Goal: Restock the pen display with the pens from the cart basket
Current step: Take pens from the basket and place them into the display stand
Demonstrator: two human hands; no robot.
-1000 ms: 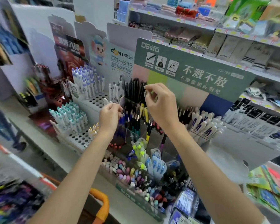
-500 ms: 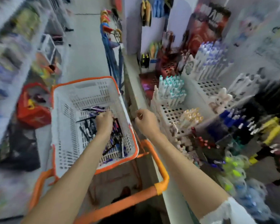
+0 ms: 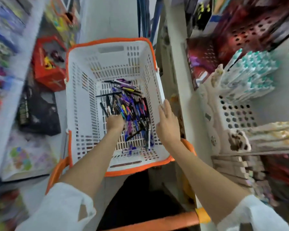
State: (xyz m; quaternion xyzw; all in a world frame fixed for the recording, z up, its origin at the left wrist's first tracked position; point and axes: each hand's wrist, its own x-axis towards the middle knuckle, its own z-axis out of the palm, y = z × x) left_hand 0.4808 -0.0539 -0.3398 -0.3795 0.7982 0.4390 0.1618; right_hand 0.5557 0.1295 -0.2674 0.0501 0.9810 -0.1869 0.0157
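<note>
Our forearms reach forward and down over the cart. Our left hand [image 3: 115, 121] is low in the basket [image 3: 83, 97], knuckles up, fingers curled into the near edge of the pens [image 3: 133, 107] (whether it already grips any, we cannot tell). Our right hand [image 3: 168, 121] lies open, fingers straight, at the basket's right wall. We judge it best to gather a few pens lying parallel, steadying the basket, then carry them to the pen display [image 3: 235, 112] on the right.
</note>
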